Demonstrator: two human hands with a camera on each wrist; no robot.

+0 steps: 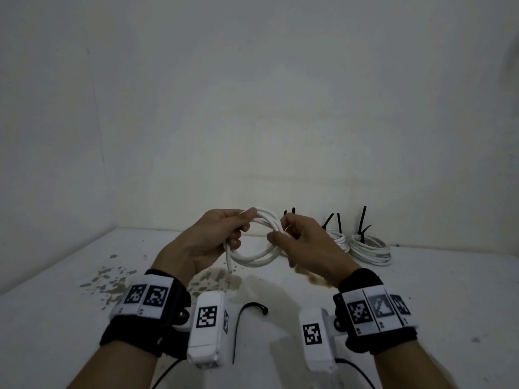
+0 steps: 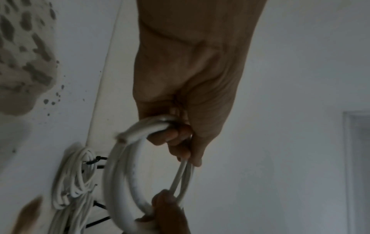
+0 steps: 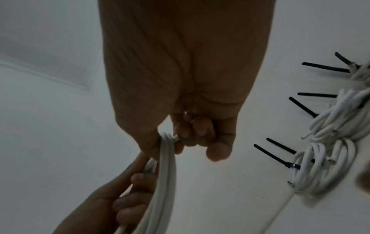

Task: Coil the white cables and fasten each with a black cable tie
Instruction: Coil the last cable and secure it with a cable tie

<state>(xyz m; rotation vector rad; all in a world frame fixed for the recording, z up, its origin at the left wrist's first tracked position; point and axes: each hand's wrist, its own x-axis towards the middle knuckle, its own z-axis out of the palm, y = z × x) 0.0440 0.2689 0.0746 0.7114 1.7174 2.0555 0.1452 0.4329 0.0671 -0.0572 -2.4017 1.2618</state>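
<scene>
White walls meet in a corner behind a pale, stained tabletop [image 1: 421,290], and above it both hands hold one white cable coil [image 1: 254,258] in the air. Every place below is given from that coil.

The left hand [image 1: 213,240] grips the coil's left side, fingers curled round the bunched strands; the right hand [image 1: 303,245] pinches the right side, thumb and fingers closed on the strands. The coil stands roughly upright, facing the person, and one loose cable end [image 1: 229,266] hangs from its lower left, just under the left hand. It carries no tie.

Below the coil and nearer the person, a loose black cable tie [image 1: 247,310] lies bent on the tabletop, between the two wrists. Its long run points towards the person, with the hooked end turned to the right. By my reading it lies about equally near both hands, so either could let go and reach down while the other keeps the loops together.

To the coil's right and further back rest the finished bundles [image 1: 370,249], already tied, black tails sticking up.
</scene>
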